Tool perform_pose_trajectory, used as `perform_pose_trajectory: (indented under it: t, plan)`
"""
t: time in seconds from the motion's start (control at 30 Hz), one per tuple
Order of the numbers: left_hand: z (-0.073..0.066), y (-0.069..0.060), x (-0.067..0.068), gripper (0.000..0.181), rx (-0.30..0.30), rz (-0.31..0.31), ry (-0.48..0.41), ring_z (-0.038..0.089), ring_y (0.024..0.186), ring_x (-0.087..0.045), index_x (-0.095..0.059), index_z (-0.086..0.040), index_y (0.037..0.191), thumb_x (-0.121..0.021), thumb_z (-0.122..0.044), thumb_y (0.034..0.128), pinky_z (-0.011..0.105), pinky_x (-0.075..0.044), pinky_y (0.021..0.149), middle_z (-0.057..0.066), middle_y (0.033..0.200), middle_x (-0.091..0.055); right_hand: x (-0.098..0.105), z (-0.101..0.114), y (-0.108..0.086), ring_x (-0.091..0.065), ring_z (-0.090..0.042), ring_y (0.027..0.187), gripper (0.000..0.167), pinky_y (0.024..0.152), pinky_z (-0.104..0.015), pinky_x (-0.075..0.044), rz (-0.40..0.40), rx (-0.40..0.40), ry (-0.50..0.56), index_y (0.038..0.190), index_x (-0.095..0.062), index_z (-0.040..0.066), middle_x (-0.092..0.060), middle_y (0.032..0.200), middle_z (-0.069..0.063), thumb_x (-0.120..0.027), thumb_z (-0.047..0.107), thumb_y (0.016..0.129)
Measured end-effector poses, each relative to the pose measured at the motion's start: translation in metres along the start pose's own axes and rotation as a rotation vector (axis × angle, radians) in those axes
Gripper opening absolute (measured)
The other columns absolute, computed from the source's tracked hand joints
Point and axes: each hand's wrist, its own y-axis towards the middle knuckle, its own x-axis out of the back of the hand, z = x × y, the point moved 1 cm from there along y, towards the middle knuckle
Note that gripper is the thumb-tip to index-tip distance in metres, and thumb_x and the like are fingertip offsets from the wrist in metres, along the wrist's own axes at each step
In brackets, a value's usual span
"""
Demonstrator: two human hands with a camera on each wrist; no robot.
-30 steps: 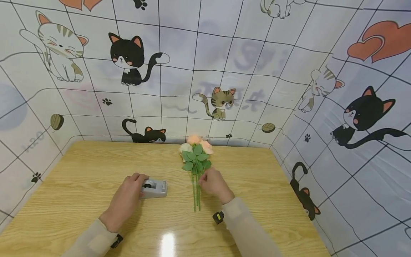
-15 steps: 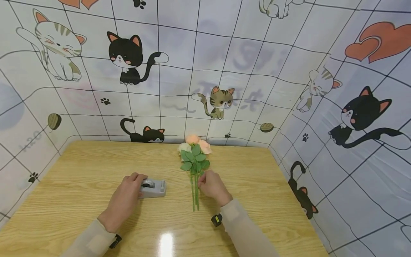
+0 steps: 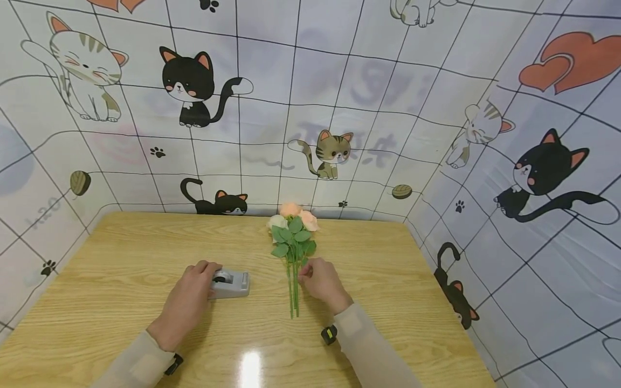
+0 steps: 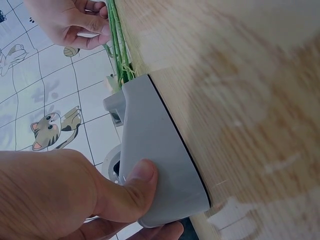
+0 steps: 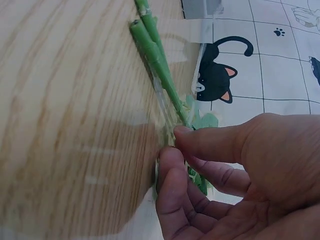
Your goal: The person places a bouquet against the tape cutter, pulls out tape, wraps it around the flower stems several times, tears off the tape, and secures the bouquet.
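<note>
My left hand (image 3: 189, 296) grips the rear of a grey tape dispenser (image 3: 232, 284) standing on the table. In the left wrist view the thumb presses the side of the dispenser (image 4: 155, 145). To its right lie artificial roses (image 3: 292, 211), peach and white, with green leaves and long stems (image 3: 293, 288). Beside those stems is my right hand (image 3: 322, 281). In the right wrist view, its thumb and forefinger pinch a clear strip that looks like tape (image 5: 162, 100), close against the stems (image 5: 162, 70). The pinched end is partly hidden by the fingers.
Everything lies on a light wooden table (image 3: 136, 253). A white cloth (image 3: 271, 124) printed with cats and grid lines hangs behind the table and along its sides. A bright reflection shows near the front of the tabletop.
The whole head view has shifted slightly left. Both hands, the tape dispenser and the roses keep nearly the same places relative to one another.
</note>
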Motion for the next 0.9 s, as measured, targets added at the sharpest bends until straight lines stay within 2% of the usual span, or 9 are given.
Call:
perform_pose_trajectory:
  t: [0.17, 0.33, 0.4, 0.47, 0.53, 0.57, 0.67, 0.77, 0.9]
  plan:
    - [0.001, -0.001, 0.0, 0.057, -0.002, 0.0, 0.003, 0.046, 0.106, -0.077, -0.073, 0.009, 0.135, -0.095, 0.018, 0.0837, 0.058, -0.073, 0.089, 0.028, 0.126, -0.077, 0.001, 0.004, -0.004, -0.069, -0.015, 0.079, 0.005, 0.064, -0.027, -0.056, -0.018, 0.002, -0.01, 0.105, -0.08, 0.004, -0.08, 0.098, -0.01, -0.083, 0.007, 0.107]
    - [0.001, -0.001, 0.0, 0.057, 0.001, -0.003, 0.005, 0.046, 0.107, -0.077, -0.073, 0.009, 0.135, -0.095, 0.018, 0.0838, 0.058, -0.073, 0.089, 0.028, 0.126, -0.077, -0.001, 0.015, -0.011, -0.066, -0.015, 0.072, 0.009, 0.062, -0.029, -0.057, -0.063, 0.021, -0.054, 0.11, -0.079, -0.003, -0.078, 0.094, -0.012, -0.077, 0.006, 0.111]
    - [0.001, -0.001, 0.0, 0.057, 0.005, -0.002, 0.008, 0.046, 0.107, -0.077, -0.073, 0.009, 0.136, -0.096, 0.017, 0.0841, 0.057, -0.073, 0.089, 0.028, 0.127, -0.077, -0.006, 0.021, -0.014, -0.053, -0.01, 0.06, 0.026, 0.054, -0.025, -0.048, -0.083, 0.036, -0.098, 0.086, -0.072, 0.002, -0.066, 0.074, -0.003, -0.079, 0.008, 0.11]
    - [0.001, 0.0, 0.0, 0.057, 0.009, 0.0, 0.012, 0.046, 0.108, -0.077, -0.073, 0.009, 0.136, -0.096, 0.016, 0.0846, 0.057, -0.073, 0.089, 0.029, 0.128, -0.077, -0.012, 0.026, -0.017, -0.041, -0.007, 0.055, 0.044, 0.049, -0.021, -0.04, -0.102, 0.062, -0.169, 0.071, -0.061, 0.008, -0.051, 0.064, 0.003, -0.084, 0.013, 0.109]
    - [0.001, 0.0, -0.001, 0.056, 0.012, 0.001, 0.016, 0.046, 0.108, -0.077, -0.073, 0.009, 0.137, -0.096, 0.015, 0.0852, 0.057, -0.073, 0.089, 0.029, 0.128, -0.077, -0.02, 0.03, -0.02, -0.032, -0.006, 0.051, 0.058, 0.044, -0.018, -0.031, -0.126, 0.08, -0.223, 0.063, -0.051, 0.014, -0.038, 0.061, 0.007, -0.089, 0.019, 0.106]
    - [0.001, 0.0, -0.001, 0.056, 0.012, 0.001, 0.016, 0.046, 0.108, -0.077, -0.073, 0.009, 0.137, -0.096, 0.015, 0.0855, 0.057, -0.073, 0.089, 0.029, 0.128, -0.077, -0.023, 0.031, -0.021, -0.03, -0.005, 0.05, 0.063, 0.042, -0.018, -0.028, -0.137, 0.09, -0.242, 0.061, -0.045, 0.017, -0.036, 0.061, 0.007, -0.091, 0.021, 0.104]
    - [0.0, 0.0, -0.001, 0.056, 0.013, 0.002, 0.019, 0.047, 0.109, -0.077, -0.073, 0.009, 0.137, -0.096, 0.014, 0.0864, 0.057, -0.073, 0.09, 0.03, 0.129, -0.077, -0.032, 0.033, -0.023, -0.043, -0.007, 0.048, 0.053, 0.039, -0.02, -0.036, -0.163, 0.082, -0.289, 0.065, -0.059, 0.011, -0.055, 0.065, 0.0, -0.096, 0.025, 0.101]
    - [-0.001, 0.0, -0.001, 0.056, 0.016, 0.004, 0.019, 0.047, 0.11, -0.077, -0.072, 0.01, 0.138, -0.095, 0.014, 0.0868, 0.057, -0.073, 0.09, 0.03, 0.13, -0.076, -0.038, 0.034, -0.022, -0.05, -0.01, 0.049, 0.045, 0.04, -0.024, -0.04, -0.182, 0.072, -0.338, 0.071, -0.068, 0.006, -0.066, 0.07, -0.007, -0.095, 0.025, 0.101]
    - [-0.003, 0.0, -0.002, 0.056, 0.024, 0.008, 0.021, 0.048, 0.111, -0.077, -0.072, 0.009, 0.138, -0.096, 0.014, 0.0863, 0.058, -0.073, 0.09, 0.03, 0.13, -0.076, -0.039, 0.035, -0.02, -0.048, -0.01, 0.05, 0.033, 0.041, -0.024, -0.039, -0.184, 0.069, -0.358, 0.078, -0.073, 0.001, -0.066, 0.068, -0.008, -0.09, 0.013, 0.104]
